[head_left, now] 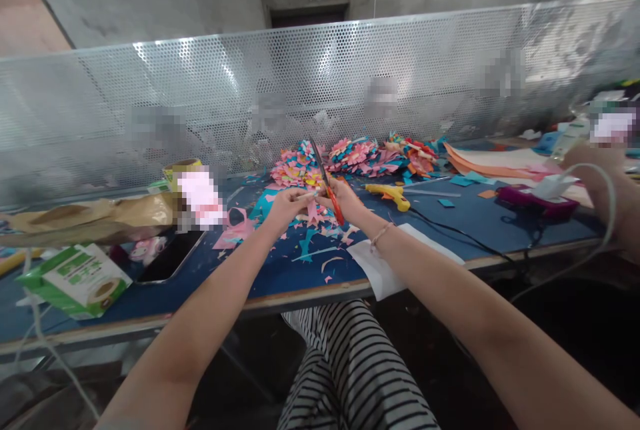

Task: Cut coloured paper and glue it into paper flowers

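My right hand (344, 200) is closed round the orange handles of a pair of scissors (325, 179), whose blades point up and away. My left hand (286, 205) pinches a small piece of pale paper (306, 196) right at the blades. Both hands hover over the blue tabletop (450, 223), above a litter of pink and blue paper scraps (315, 243). Behind them lies a heap of finished paper flowers (350, 158) in pink, blue and orange.
A yellow glue gun (390, 195) with a black cord lies right of my hands. A phone (170, 257), a green box (75, 278) and a brown paper bag (85, 217) are at the left. Orange paper sheets (490, 165) and another person's arm (607, 180) are at the right. A perforated metal screen (320, 83) backs the table.
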Available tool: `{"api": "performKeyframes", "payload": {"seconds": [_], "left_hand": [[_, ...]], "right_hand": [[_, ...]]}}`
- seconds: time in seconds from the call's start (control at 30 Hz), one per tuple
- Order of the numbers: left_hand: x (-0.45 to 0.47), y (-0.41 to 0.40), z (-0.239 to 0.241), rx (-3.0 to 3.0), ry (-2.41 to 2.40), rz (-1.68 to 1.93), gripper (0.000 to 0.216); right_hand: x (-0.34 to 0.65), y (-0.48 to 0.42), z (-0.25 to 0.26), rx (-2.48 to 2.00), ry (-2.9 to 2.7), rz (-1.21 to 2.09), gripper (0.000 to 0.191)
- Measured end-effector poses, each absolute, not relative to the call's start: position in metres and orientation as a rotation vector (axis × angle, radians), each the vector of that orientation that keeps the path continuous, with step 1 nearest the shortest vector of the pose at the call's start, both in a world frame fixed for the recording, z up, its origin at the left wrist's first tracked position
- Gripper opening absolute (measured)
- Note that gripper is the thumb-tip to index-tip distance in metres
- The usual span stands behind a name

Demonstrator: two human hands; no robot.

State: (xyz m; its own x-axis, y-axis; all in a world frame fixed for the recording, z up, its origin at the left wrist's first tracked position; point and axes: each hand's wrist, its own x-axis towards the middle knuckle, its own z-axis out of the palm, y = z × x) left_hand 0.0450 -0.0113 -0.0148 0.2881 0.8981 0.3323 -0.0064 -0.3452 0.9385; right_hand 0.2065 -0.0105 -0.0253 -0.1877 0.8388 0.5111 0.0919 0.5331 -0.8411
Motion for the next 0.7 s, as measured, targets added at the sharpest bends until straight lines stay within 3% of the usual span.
{"api": "performKeyframes", "payload": {"seconds": [0.43,0.7], "left_hand": [[0.037,-0.001,-0.017,1.553,0.948,1.292,0.038],[0.031,0.007,-0.019,1.526,0.992,1.255,0.031]], "right_hand": [[0.209,0.000,-0.032,-0.942,-1.624,0.747,0.036],[0.217,-0.004,-0.028,-1.421,-1.888,0.148,0.006]]}}
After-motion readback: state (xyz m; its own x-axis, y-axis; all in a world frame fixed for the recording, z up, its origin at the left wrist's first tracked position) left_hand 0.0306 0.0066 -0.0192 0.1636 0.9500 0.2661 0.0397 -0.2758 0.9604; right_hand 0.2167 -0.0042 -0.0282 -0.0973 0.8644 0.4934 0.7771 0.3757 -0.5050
